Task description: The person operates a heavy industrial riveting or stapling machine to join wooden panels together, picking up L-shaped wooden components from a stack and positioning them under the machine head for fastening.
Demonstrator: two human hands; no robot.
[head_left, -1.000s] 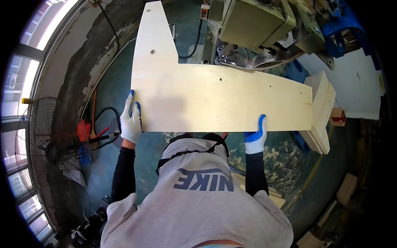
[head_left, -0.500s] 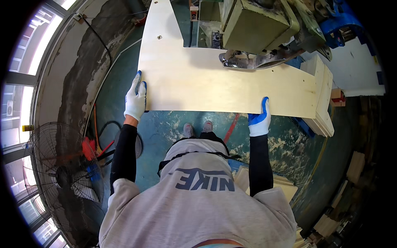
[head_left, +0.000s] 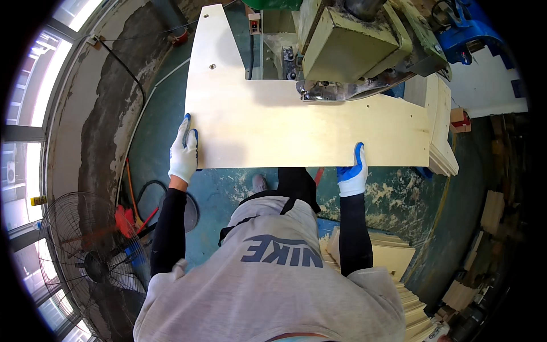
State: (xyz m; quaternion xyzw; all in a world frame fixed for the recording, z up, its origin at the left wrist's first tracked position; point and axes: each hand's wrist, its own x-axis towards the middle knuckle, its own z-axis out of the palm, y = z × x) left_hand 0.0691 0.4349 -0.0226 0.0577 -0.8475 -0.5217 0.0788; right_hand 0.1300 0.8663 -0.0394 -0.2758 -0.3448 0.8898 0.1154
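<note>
So the big pale L-shaped wooden panel (head_left: pixel 273 131) sits out in front of the person, partly under the head of a greenish machine (head_left: pixel 347 54). Left hand (head_left: pixel 183 153) grips its near left corner, right hand (head_left: pixel 354 172) has the near edge further right, thumb on top. Both sets of fingers are grasping the wood, but most of the right ones are tucked underneath where you can't see them. The machine covers a bit of the panel's far edge, and I can't tell if they're touching. Whatever's under the panel is hidden too, and the machine's top gets cut off by the frame.

Floor (head_left: pixel 393 191) is green, scuffed with pale patches. There's a wire-cage fan (head_left: pixel 94 265) and bright windows (head_left: pixel 23 171) on the left, more wooden pieces (head_left: pixel 440 128) stacked by the panel's right end, another stack (head_left: pixel 393 255) partly behind the right arm. Far right's too dark to make out much.
</note>
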